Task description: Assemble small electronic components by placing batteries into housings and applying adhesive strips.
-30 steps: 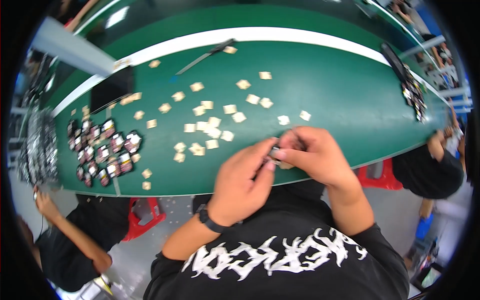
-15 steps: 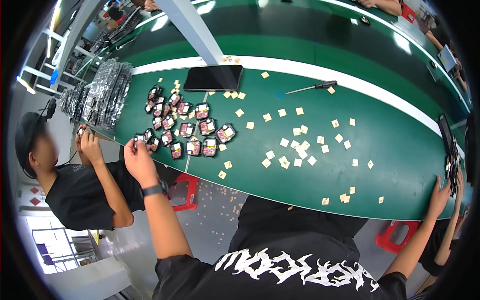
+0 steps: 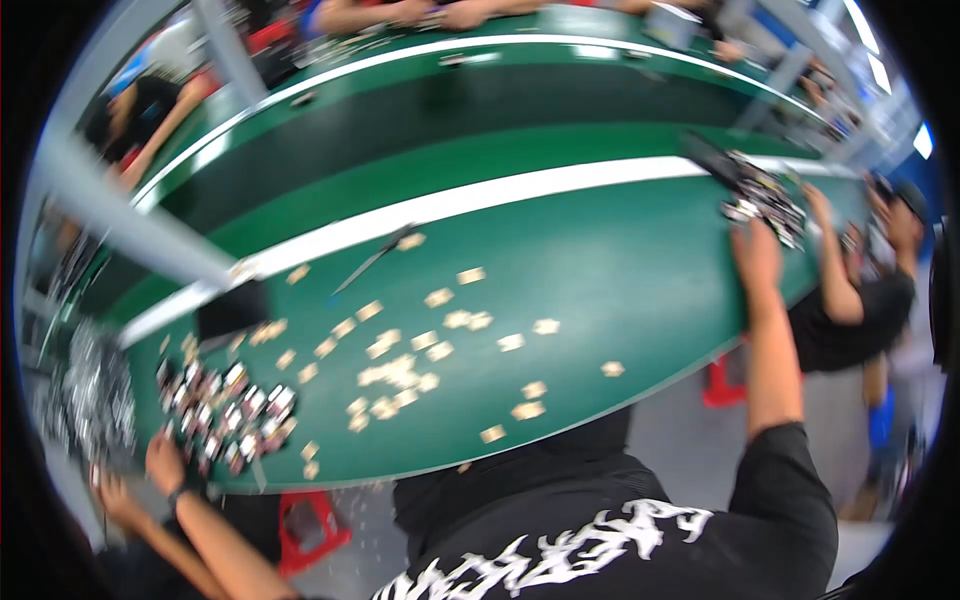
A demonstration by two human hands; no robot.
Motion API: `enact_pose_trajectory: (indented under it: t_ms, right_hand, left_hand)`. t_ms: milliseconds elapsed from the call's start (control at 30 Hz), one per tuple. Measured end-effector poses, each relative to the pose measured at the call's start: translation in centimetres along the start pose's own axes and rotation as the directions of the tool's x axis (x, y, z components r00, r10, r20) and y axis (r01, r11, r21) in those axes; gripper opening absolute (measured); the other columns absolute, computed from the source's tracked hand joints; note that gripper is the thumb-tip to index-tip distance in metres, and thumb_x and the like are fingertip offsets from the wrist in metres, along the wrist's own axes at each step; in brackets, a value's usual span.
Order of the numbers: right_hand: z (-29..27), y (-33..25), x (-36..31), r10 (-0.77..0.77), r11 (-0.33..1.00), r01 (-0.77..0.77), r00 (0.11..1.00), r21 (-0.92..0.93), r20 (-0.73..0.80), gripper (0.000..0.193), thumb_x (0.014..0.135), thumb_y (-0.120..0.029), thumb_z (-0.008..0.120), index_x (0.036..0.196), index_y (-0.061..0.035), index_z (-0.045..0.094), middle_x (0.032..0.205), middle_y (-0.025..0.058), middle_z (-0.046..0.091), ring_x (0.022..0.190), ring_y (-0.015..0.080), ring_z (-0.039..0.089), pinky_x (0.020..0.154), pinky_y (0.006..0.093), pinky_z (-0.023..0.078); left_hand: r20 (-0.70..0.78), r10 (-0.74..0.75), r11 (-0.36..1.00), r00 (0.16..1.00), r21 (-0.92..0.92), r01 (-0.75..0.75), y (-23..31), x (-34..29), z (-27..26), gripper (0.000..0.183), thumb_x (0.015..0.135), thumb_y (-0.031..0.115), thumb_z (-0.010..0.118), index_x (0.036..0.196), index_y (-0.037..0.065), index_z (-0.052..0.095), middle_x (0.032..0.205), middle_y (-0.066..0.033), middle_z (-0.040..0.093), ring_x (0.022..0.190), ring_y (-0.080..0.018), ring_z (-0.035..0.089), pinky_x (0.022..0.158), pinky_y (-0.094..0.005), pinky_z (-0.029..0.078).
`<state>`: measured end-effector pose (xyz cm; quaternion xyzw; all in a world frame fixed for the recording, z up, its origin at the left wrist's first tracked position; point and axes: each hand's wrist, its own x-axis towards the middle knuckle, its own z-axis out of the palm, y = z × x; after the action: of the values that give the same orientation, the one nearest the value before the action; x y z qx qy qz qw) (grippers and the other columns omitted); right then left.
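The picture is smeared by motion. At the left end of the green table, my left hand, with a dark wristband, is at the near-left edge of a cluster of small black-cased devices with reddish and white faces. Its fingers are too blurred to show what they hold. Far to the right, my outstretched right hand touches or nearly touches the near edge of a heap of small dark and shiny parts. Its fingertips blend into the heap, so their grip is unclear.
Small beige squares lie scattered mid-table. A screwdriver and a dark flat tablet-like slab lie toward the back. Silvery wrapped packs stand at the left. Co-workers' hands are near both ends; a red stool stands below.
The view has swung to the right. My right hand has moved from the table's right edge to the heap. My left hand, earlier holding a small device, remains beside the cluster.
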<state>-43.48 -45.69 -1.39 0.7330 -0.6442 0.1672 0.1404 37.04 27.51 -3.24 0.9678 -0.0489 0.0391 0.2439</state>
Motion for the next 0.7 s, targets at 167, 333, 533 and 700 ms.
enact_pose_trajectory:
  t_ms: [167, 333, 533, 700]
  right_hand:
    - [0.3, 0.3, 0.1, -0.116, 0.992, 0.12, 0.991, 0.049, -0.073, 0.032, 0.094, -0.027, 0.067, 0.124, -0.018, 0.066, 0.111, 0.0139, 0.071, 0.101, 0.0353, 0.07, 0.084, 0.0468, 0.056]
    - [-1.0, 0.8, -0.4, -0.269, 0.962, 0.262, 0.959, -0.079, -0.088, 0.009, 0.092, -0.021, 0.065, 0.097, -0.0125, 0.065, 0.091, 0.0086, 0.068, 0.085, 0.0322, 0.07, 0.071, 0.0456, 0.056]
    - [-4.7, -4.2, -3.5, -0.493, 0.868, 0.495, 0.859, -0.015, -0.139, 0.013, 0.089, -0.012, 0.066, 0.102, -0.0153, 0.068, 0.09, 0.0058, 0.067, 0.077, 0.0297, 0.068, 0.064, 0.0409, 0.055]
    - [-10.1, -14.0, -10.6, -0.781, 0.567, 0.793, 0.603, 0.222, -0.161, 0.028, 0.08, -0.01, 0.067, 0.107, -0.0144, 0.068, 0.096, 0.0029, 0.068, 0.081, 0.0235, 0.07, 0.064, 0.0365, 0.056]
  left_hand:
    - [-0.174, 0.337, 0.94, 0.925, 0.112, -0.321, 1.8, 0.0, 1.2, 0.041, 0.103, 0.025, 0.055, 0.12, -0.01, 0.066, 0.114, -0.0247, 0.072, 0.101, -0.0327, 0.069, 0.09, -0.0395, 0.052]
    - [-0.36, 0.527, 0.849, 0.77, 0.253, -0.463, 15.8, -11.9, -0.6, 0.042, 0.098, 0.034, 0.061, 0.105, -0.005, 0.074, 0.111, -0.0261, 0.071, 0.104, -0.0441, 0.065, 0.096, -0.0514, 0.05]
    - [-0.283, 0.583, 0.749, 0.762, -0.178, -0.639, 25.6, -25.2, 0.2, 0.044, 0.096, 0.038, 0.069, 0.107, -0.005, 0.074, 0.114, -0.0243, 0.071, 0.107, -0.0399, 0.066, 0.103, -0.0509, 0.046]
    - [0.397, 0.613, 0.542, 0.683, -0.841, 0.003, 31.4, -36.1, 5.9, 0.034, 0.099, 0.007, 0.057, 0.131, -0.005, 0.06, 0.122, -0.0172, 0.068, 0.097, -0.0202, 0.068, 0.089, -0.0313, 0.053]
